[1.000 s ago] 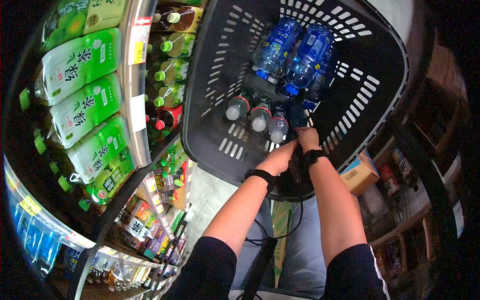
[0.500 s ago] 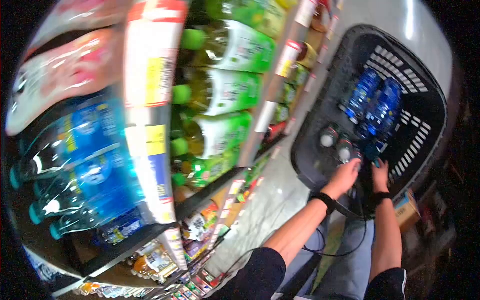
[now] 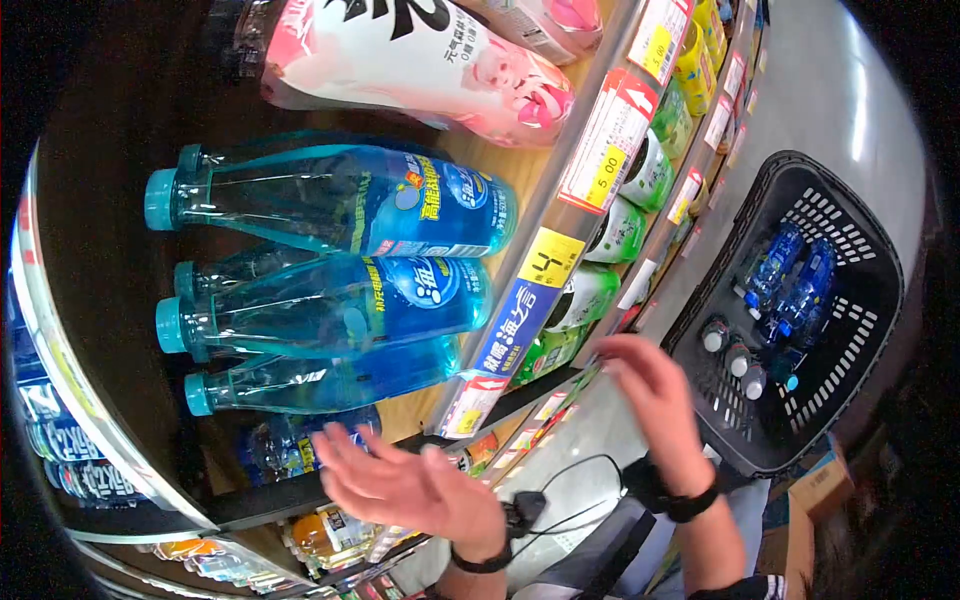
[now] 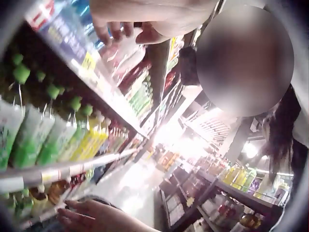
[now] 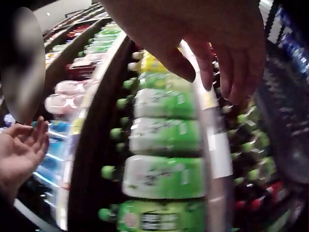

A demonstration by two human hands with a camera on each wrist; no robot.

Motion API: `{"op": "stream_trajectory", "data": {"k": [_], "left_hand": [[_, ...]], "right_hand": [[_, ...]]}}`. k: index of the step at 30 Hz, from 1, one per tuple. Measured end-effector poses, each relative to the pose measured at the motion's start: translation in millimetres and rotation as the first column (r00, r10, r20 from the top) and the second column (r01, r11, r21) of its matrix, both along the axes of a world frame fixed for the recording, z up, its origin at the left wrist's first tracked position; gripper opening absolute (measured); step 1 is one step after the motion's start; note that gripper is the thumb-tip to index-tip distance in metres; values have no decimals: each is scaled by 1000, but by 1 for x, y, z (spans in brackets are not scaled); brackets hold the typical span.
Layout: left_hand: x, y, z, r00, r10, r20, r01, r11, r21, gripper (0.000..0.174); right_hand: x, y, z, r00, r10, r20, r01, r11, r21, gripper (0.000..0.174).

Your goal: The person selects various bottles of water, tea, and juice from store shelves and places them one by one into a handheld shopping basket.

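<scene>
Turquoise-capped bottles (image 3: 420,295), nearest fingers: left hand (image 3: 400,485) has slightly parted fingers and holds nothing, near the price strip (image 3: 512,318); contact cannot be told;
Right hand (image 3: 655,405): fingers softly bent, empty, outward of the price strip;
Bottle row: standing just behind the price strip;
Good grip: probably fingers wrapped round one bottle's body, kept clear of the price strip;
Basket (image 3: 722,290): outward, well apart from the price strip

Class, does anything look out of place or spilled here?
Nothing stands out: the teal-capped bottles stand together on their shelf, the blue bottles are inside the basket, and no spill shows.
</scene>
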State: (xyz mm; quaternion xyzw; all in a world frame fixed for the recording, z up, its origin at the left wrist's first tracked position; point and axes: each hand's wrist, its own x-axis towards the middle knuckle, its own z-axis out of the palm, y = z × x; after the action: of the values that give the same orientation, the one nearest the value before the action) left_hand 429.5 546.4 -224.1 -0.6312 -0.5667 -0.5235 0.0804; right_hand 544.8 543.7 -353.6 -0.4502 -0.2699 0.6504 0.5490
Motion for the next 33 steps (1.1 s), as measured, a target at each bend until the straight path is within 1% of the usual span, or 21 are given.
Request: {"op": "stream_trajectory", "data": {"k": [2, 4, 5, 6, 8, 9, 12, 13, 15, 17, 18, 19, 20, 21, 23, 26, 27, 30, 31, 32, 33], "left_hand": [[-11, 13, 10, 988, 116, -102, -110, 992, 59, 63], [-13, 23, 18, 984, 58, 168, -61, 998, 13, 58], [-16, 28, 21, 954, 33, 299, -32, 999, -8, 55], [-22, 34, 24, 938, 25, 346, -15, 999, -31, 51], [-35, 45, 28, 899, 15, 437, 21, 997, -77, 44], [-39, 50, 28, 903, 8, 430, 12, 999, -44, 42], [-44, 44, 38, 818, 5, 575, 105, 982, -158, 50], [-40, 42, 42, 813, 76, 577, 45, 980, -192, 52], [-45, 35, 37, 882, 13, 470, 49, 992, -120, 55], [-42, 25, 34, 909, 0, 418, 53, 992, -115, 65], [-44, 22, 31, 964, -37, 264, 55, 996, -63, 65], [-49, 20, 26, 993, -64, 103, 66, 998, -13, 65], [-55, 17, 19, 994, -85, -62, 87, 996, 32, 66], [-68, 13, 11, 974, -172, -148, 183, 981, 64, 60], [-64, 5, 10, 965, -88, -245, 117, 987, 109, 58], [-55, -10, 15, 902, -9, -432, 39, 997, 60, 58], [-49, -16, 19, 893, -29, -449, 52, 998, 39, 61], [-36, -25, 18, 883, -113, -457, 138, 990, 21, 57], [-34, -31, 15, 879, -143, -455, 178, 983, 36, 55], [-32, -37, 9, 872, -185, -453, 229, 972, 43, 52], [-28, -46, 3, 861, -225, -455, 279, 959, 53, 49]], "right_hand": [[-20, 8, 36, 999, 14, -45, -8, 992, 127, 18], [-35, 12, 58, 997, 48, -60, -24, 939, 344, 18], [-42, 13, 71, 982, 103, -156, -46, 941, 336, 18], [-48, 16, 76, 979, 157, -128, -90, 903, 419, 24], [-65, 17, 88, 962, 201, -185, -115, 912, 393, 44], [-68, 20, 95, 937, 286, -200, -210, 920, 331, 51], [-67, 27, 116, 838, 478, -264, -436, 877, 205, 69], [-65, 29, 121, 810, 518, -274, -478, 855, 203, 72], [-60, 33, 128, 739, 611, -283, -575, 791, 207, 78], [-56, 28, 131, 670, 599, -438, -570, 793, 213, 79], [-55, 25, 133, 628, 588, -510, -569, 794, 214, 79], [-53, 22, 136, 596, 523, -610, -495, 837, 233, 77], [-53, 20, 136, 562, 483, -671, -435, 863, 257, 76], [-54, 19, 136, 521, 443, -730, -370, 887, 274, 74], [-61, 15, 136, 492, 337, -802, -309, 930, 201, 61], [-49, 12, 131, 348, 359, -866, -214, 930, 300, 54], [-51, 10, 126, 270, 383, -883, -219, 918, 331, 62], [-20, 0, 122, 183, 499, -847, -321, 845, 428, 70], [-23, -11, 117, 300, 518, -801, -288, 850, 441, 77], [-12, -17, 113, 215, 526, -823, -322, 834, 449, 84], [3, -23, 104, 270, 556, -786, -358, 816, 454, 86]]}}
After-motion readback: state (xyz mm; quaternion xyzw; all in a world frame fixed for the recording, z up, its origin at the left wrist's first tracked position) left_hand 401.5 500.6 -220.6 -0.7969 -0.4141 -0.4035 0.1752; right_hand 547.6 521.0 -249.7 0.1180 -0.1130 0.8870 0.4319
